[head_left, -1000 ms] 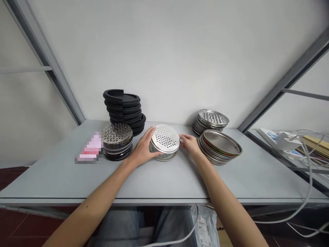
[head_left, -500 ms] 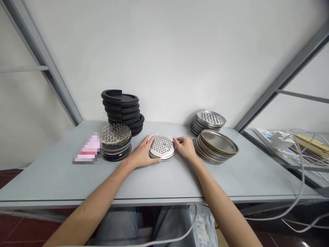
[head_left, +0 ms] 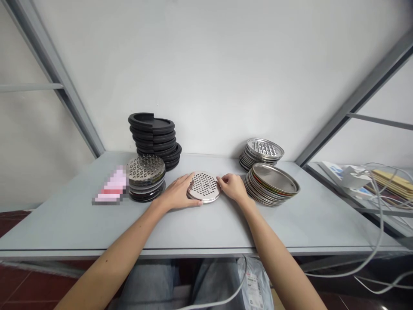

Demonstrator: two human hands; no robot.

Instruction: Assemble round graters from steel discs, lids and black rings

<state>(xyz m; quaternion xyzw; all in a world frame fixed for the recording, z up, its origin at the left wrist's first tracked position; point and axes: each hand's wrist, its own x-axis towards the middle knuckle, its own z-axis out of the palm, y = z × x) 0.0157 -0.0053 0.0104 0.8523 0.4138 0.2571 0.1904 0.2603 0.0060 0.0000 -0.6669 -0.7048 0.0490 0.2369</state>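
A round silver grater disc (head_left: 204, 187) with rows of slots lies flat on the table in front of me, on top of another round metal piece whose rim shows below it. My left hand (head_left: 181, 192) curves around its left side, with the thumb along the front rim and the fingers behind. At the right rim, my right hand (head_left: 231, 186) has its fingers bent in and its thumb and forefinger at the edge. Left of the disc is a stack of rough grater plates (head_left: 146, 168). Shallow metal plates (head_left: 274, 178) are piled on the right.
Black ring-shaped bases (head_left: 153, 135) are stacked at the back left. More grater discs (head_left: 263, 148) stand at the back right. A blurred pink item (head_left: 112, 187) lies at the left. White cables (head_left: 380, 215) and a side shelf are on the right.
The slotted disc has come down and now sits lower and closer on the round piece beneath it. My hands have stayed at its two sides, nearly still.
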